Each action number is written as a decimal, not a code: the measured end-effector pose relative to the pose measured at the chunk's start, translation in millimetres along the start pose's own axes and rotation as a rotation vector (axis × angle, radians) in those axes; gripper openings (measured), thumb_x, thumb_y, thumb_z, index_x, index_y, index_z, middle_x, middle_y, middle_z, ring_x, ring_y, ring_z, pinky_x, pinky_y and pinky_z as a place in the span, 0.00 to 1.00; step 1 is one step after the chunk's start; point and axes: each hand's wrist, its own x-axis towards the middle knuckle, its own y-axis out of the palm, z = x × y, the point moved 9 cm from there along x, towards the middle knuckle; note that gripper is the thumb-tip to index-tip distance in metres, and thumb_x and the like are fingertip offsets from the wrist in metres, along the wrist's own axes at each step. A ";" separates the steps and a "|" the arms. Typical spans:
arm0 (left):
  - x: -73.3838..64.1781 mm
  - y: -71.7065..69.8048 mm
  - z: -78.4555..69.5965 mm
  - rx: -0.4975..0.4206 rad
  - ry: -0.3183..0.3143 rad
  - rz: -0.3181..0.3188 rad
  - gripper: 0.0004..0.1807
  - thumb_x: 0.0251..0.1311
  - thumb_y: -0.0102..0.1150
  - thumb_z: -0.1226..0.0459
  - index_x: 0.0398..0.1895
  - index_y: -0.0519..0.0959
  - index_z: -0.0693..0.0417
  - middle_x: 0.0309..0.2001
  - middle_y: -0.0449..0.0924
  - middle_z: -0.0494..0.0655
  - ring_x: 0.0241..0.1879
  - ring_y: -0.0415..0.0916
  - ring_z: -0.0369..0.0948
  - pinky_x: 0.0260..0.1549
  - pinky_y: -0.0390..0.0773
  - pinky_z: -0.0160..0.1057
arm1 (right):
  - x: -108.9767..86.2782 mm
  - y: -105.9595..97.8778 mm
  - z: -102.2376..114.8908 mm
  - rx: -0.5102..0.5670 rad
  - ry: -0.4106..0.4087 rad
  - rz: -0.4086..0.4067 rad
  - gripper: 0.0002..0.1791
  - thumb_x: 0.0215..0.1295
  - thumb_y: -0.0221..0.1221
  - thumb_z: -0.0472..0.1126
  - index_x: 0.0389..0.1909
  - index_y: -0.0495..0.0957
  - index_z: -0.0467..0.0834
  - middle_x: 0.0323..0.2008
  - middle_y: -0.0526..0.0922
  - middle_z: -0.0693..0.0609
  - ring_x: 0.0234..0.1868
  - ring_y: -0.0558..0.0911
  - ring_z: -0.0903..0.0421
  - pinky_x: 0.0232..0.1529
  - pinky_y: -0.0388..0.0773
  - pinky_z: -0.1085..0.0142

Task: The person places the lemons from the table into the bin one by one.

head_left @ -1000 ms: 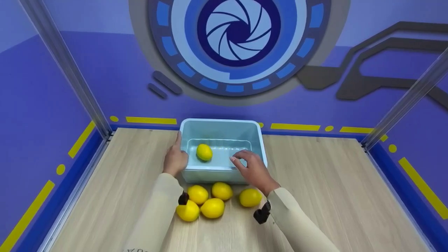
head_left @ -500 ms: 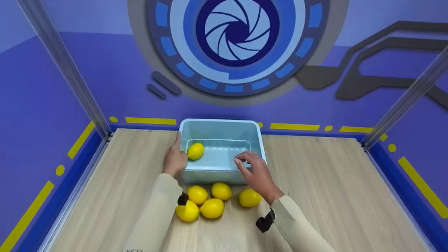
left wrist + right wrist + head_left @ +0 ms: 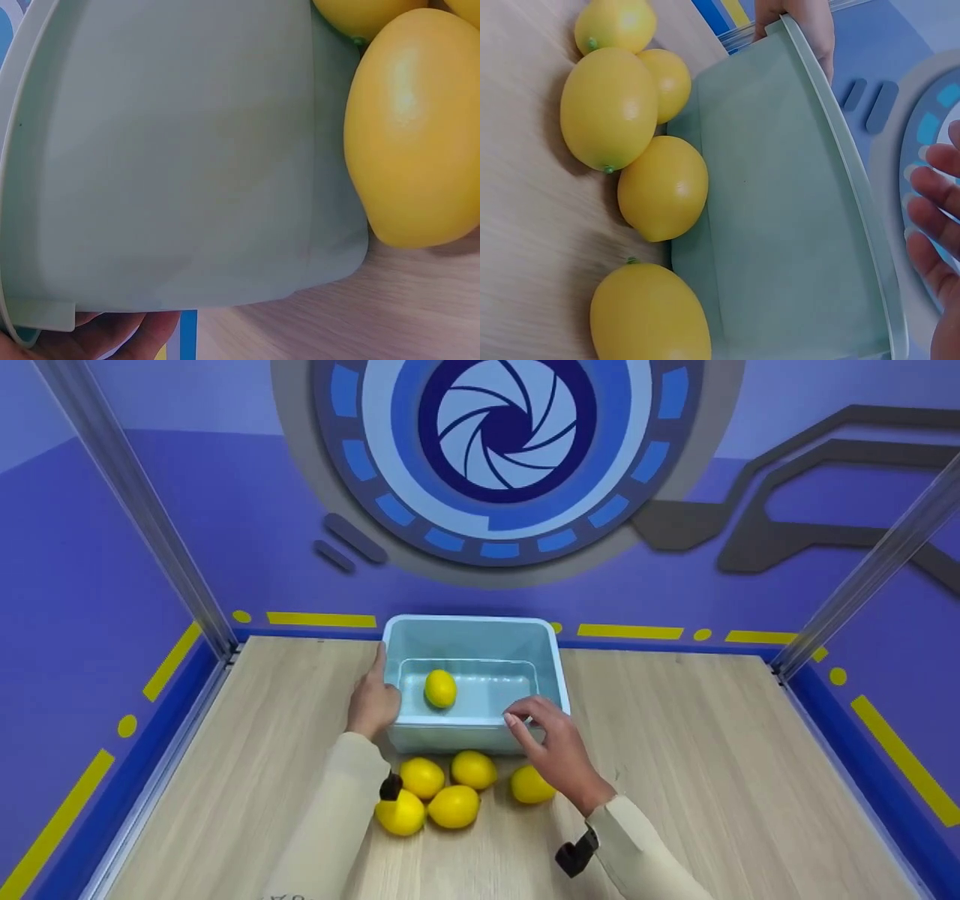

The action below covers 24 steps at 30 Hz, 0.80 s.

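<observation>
A pale blue-green plastic bin (image 3: 465,735) stands near the back wall, with one yellow lemon (image 3: 440,689) lying in its left half. My left hand (image 3: 373,703) grips the bin's left rim, the index finger stretched along the outer side. In the left wrist view, its fingers (image 3: 124,336) show just past the bin's side. Over the bin's front right corner is my right hand (image 3: 553,742), fingers loosely bent with nothing between thumb and fingertips. The right wrist view shows those fingers (image 3: 934,214) apart, just beyond the rim.
Several lemons (image 3: 454,807) lie on the wooden table (image 3: 697,765) against and before the bin's front wall. A single lemon (image 3: 531,785) lies farther right, partly behind the right hand. A blue-purple printed wall (image 3: 225,532) rises behind the bin.
The lemon in the bin rolled left to the side wall, then back right. My right hand has drawn slightly down and right, toward the bin's front corner. My left hand stays in place.
</observation>
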 end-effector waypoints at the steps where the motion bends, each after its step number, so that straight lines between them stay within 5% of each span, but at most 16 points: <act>1: -0.1 -0.2 0.1 0.001 0.003 -0.002 0.41 0.63 0.37 0.71 0.78 0.38 0.45 0.74 0.56 0.57 0.70 0.60 0.52 0.71 0.56 0.52 | -1.1 0.4 -0.3 0.004 -0.002 0.001 0.08 0.69 0.54 0.53 0.42 0.80 0.59 0.40 0.80 0.68 0.43 0.77 0.67 0.46 0.80 0.67; 12: -2.2 -0.3 1.6 -0.009 -0.008 0.000 0.41 0.62 0.37 0.71 0.78 0.39 0.44 0.74 0.56 0.56 0.70 0.60 0.52 0.71 0.56 0.52 | -11.0 4.2 -1.8 0.015 -0.034 0.024 0.11 0.69 0.54 0.50 0.41 0.81 0.49 0.37 0.79 0.65 0.38 0.76 0.66 0.40 0.81 0.61; 24: -2.2 -0.1 0.0 -0.017 -0.010 0.015 0.42 0.63 0.37 0.71 0.78 0.37 0.43 0.75 0.53 0.55 0.72 0.56 0.52 0.71 0.54 0.53 | -21.6 15.5 -11.7 -0.011 0.010 0.115 0.09 0.68 0.57 0.49 0.43 0.81 0.52 0.37 0.82 0.63 0.38 0.78 0.65 0.40 0.82 0.64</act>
